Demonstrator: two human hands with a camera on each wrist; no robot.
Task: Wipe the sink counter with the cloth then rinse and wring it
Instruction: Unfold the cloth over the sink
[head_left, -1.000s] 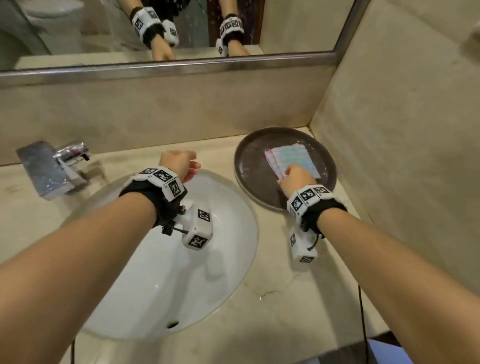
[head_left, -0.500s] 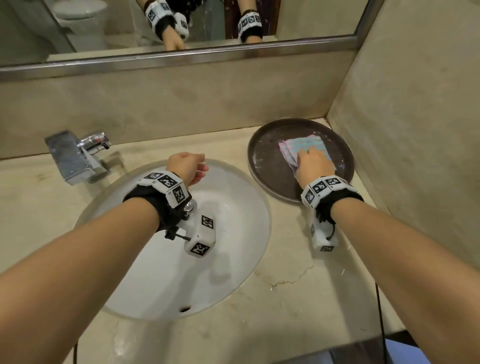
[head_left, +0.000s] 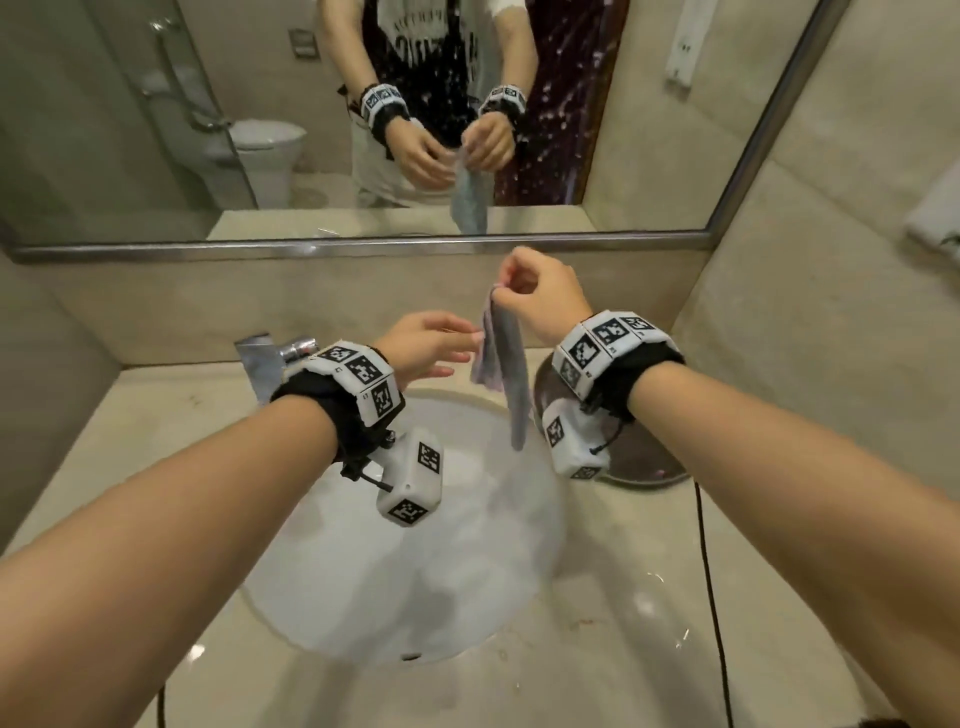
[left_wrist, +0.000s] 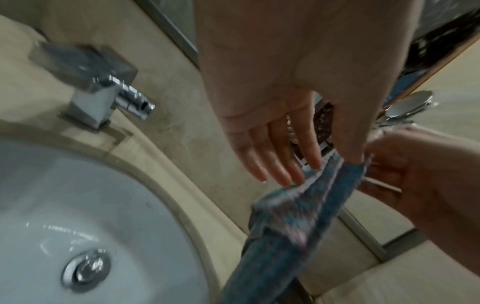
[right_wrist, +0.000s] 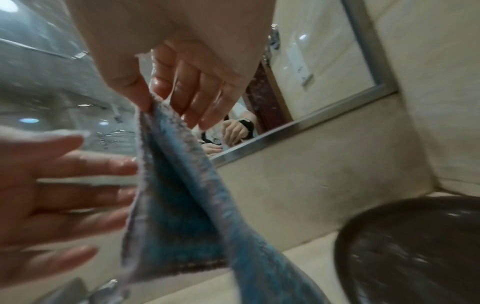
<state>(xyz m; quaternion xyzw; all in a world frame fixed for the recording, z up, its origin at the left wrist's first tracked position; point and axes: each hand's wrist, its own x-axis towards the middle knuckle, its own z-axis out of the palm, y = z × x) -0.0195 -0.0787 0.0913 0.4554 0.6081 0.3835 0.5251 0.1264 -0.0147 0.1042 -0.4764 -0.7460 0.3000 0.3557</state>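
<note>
Head view: the cloth (head_left: 501, 364), which lay folded on the dark round tray (head_left: 641, 457) a moment ago, now hangs limp over the white sink basin (head_left: 415, 561). The right hand (head_left: 540, 296) pinches its top corner, while the left hand (head_left: 426, 348) has left the basin rim and reaches in with straight fingers that touch the cloth's edge. Pick-up looks done; wiping the bench (head_left: 623, 623) has yet to start. The right wristband hides most of the tray.

Left wrist view: the left hand's fingertips (left_wrist: 293, 176) brush the blue cloth's hem, spread wide and holding nothing. The square chrome faucet (left_wrist: 96, 90) shows no water running. The cloth's lower end is cut off.

Right wrist view: thumb and forefinger nip the corner; motion blur smears the weave and the tray.
</note>
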